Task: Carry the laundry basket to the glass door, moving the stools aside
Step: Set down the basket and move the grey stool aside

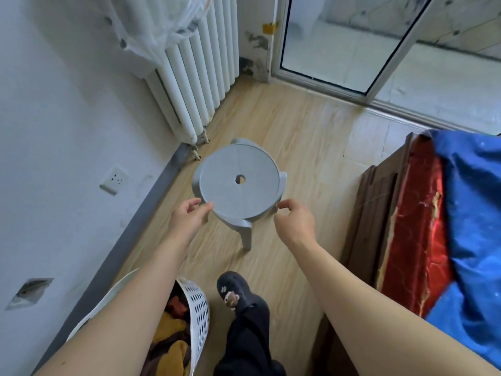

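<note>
Both hands reach for the grey stool (pixel 239 183) standing mid-floor btwn the radiator (pixel 195 74) at far left and the cardboard (pixel 379 213) at right; left hand (pixel 189 215) is loosely open w/ fingertips at the seat's near-left rim, right hand (pixel 294 221) half-curled just beside the near-right rim, neither clamped on it yet; the laundry basket (pixel 198 305) sits on the floor at near left, by the wall, well short of the glass door (pixel 325 44) at far right. Risks, as a guess: a one-sided grip could tip the stool; swung left it may knock the radiator; the foot (pixel 230 291) is close to the near leg, so a trip is possible. Basket is mostly hidden by the left arm; only one stool shows; stool's far legs are hidden under the seat.
</note>
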Demonstrator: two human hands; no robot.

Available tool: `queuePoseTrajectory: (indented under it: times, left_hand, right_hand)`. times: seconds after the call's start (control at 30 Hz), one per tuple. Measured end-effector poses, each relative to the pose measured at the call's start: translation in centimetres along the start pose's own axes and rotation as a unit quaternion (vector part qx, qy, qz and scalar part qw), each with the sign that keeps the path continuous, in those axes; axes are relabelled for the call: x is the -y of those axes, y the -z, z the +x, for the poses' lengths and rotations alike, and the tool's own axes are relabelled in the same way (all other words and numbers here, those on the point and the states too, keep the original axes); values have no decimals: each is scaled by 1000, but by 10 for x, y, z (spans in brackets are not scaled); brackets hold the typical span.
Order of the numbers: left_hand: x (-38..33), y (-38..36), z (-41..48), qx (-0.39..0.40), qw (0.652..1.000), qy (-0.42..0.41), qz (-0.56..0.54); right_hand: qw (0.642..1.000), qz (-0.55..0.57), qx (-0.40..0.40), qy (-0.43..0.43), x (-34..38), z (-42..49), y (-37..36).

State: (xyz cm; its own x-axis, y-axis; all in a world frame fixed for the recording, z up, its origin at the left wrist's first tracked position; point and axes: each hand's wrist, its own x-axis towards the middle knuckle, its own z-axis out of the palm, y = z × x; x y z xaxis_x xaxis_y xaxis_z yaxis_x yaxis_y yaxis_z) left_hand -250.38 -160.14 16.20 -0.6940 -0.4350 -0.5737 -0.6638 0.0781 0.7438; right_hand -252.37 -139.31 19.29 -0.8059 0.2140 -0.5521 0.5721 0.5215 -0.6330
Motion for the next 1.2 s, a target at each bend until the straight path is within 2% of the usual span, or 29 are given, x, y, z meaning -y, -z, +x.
queuePoseTrajectory:
  times: [0.37, 0.53, 0.7, 0.9, 1.07, 1.2]
  left_hand:
    - [-29, -34, 128, -34, 983, 116, -135]
    - [-16, -44, 158, -15, 964, 206, -167]
    - [0, -55, 189, 3, 928, 315, -197]
    - [19, -60, 214, 15, 902, 356, -245]
    - [24, -61, 220, 13, 892, 360, -272]
    - [19, -52, 219, -11, 885, 356, -299]
  right_hand:
    - [998, -60, 13, 24, 78, 154, -22]
    - [997, -65, 24, 20, 79, 195, -41]
    - [991, -117, 61, 4, 74, 245, -64]
    - [983, -125, 133, -24, 62, 293, -85]
    - [975, -58, 191, -97, 60, 314, -88]
    - [974, -62, 200, -89, 69, 310, -94]
